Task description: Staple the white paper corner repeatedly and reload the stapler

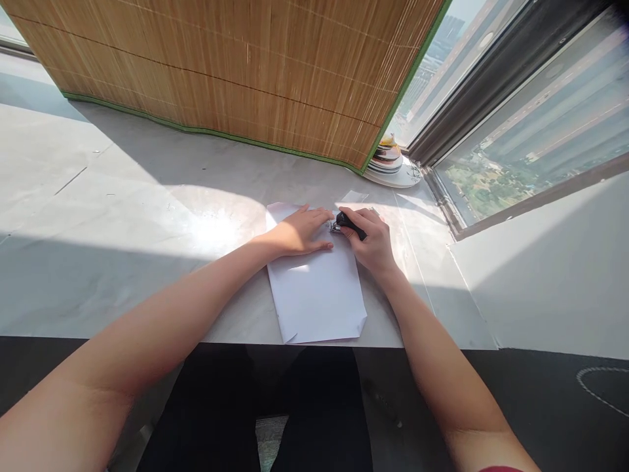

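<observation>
A stack of white paper point(319, 295), or a flat folded sheet, lies near the front edge of the pale ledge, with its lower corners bent. Spread on its upper part is my left hand point(302, 231), palm down, fingers stretched and thumb apart. My right hand point(371, 239) is wrapped around a small black stapler point(350, 224). The stapler's silver metal end points left and sits at the paper's upper right part, close to my left fingertips. Whether its jaws are pressed together is too small to tell.
Behind the paper hangs a bamboo blind point(236, 72) with green edging. Stacked plates point(393, 172) stand in the corner by the window frame point(427, 151). A small clear plastic piece point(354, 196) lies just beyond my right hand. The ledge point(122, 288) ends above my legs.
</observation>
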`<control>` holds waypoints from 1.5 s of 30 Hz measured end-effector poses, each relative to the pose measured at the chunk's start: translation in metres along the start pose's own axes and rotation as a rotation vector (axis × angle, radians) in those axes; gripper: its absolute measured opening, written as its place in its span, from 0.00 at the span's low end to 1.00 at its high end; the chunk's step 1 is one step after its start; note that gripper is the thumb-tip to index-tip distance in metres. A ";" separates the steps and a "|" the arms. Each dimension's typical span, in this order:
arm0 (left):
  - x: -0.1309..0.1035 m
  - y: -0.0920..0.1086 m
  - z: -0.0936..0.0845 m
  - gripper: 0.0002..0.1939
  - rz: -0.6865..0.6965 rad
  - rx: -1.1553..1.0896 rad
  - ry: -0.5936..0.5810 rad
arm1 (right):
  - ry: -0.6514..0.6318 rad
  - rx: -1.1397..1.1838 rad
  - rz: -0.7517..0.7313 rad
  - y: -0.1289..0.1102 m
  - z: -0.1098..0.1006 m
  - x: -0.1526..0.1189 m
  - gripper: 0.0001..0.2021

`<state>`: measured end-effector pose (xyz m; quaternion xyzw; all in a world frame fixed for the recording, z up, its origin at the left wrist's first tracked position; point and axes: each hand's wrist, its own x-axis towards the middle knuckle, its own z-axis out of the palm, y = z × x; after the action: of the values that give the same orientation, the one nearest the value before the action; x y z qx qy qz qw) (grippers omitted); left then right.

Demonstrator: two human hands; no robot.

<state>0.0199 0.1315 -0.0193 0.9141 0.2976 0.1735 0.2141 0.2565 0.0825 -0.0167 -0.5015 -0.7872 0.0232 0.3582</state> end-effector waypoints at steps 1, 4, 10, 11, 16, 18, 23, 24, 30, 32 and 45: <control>0.000 0.000 -0.002 0.30 0.001 -0.006 0.036 | 0.000 0.002 0.001 -0.001 0.000 0.000 0.21; -0.001 0.000 -0.008 0.19 -0.034 -0.013 0.072 | -0.005 -0.001 0.011 -0.002 -0.001 -0.001 0.21; -0.003 0.000 -0.011 0.16 -0.046 -0.017 0.043 | -0.004 -0.050 0.063 0.001 -0.003 -0.001 0.22; -0.003 -0.001 -0.011 0.16 -0.047 -0.017 0.048 | 0.002 -0.058 0.074 0.002 -0.003 -0.001 0.21; 0.000 -0.003 -0.008 0.15 -0.035 -0.001 0.037 | -0.007 -0.034 0.076 0.003 -0.005 -0.001 0.20; 0.000 -0.004 -0.008 0.14 -0.021 -0.002 0.036 | -0.017 -0.025 0.066 0.002 -0.005 -0.001 0.20; 0.001 -0.005 -0.007 0.14 -0.008 -0.008 0.053 | -0.021 -0.025 0.063 0.002 -0.005 -0.001 0.20; 0.000 -0.005 -0.007 0.14 -0.009 -0.009 0.052 | -0.022 -0.028 0.064 0.002 -0.005 0.000 0.20; 0.000 -0.003 -0.009 0.15 -0.068 -0.002 0.046 | -0.029 -0.028 0.063 0.002 -0.005 0.000 0.20; 0.000 -0.003 -0.009 0.13 -0.048 -0.006 0.039 | -0.032 -0.029 0.067 0.002 -0.005 0.000 0.20; 0.000 -0.003 -0.008 0.14 -0.051 0.002 0.046 | -0.024 -0.021 0.058 0.004 -0.005 -0.001 0.20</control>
<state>0.0151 0.1364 -0.0137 0.9021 0.3260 0.1885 0.2109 0.2621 0.0821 -0.0151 -0.5276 -0.7767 0.0315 0.3426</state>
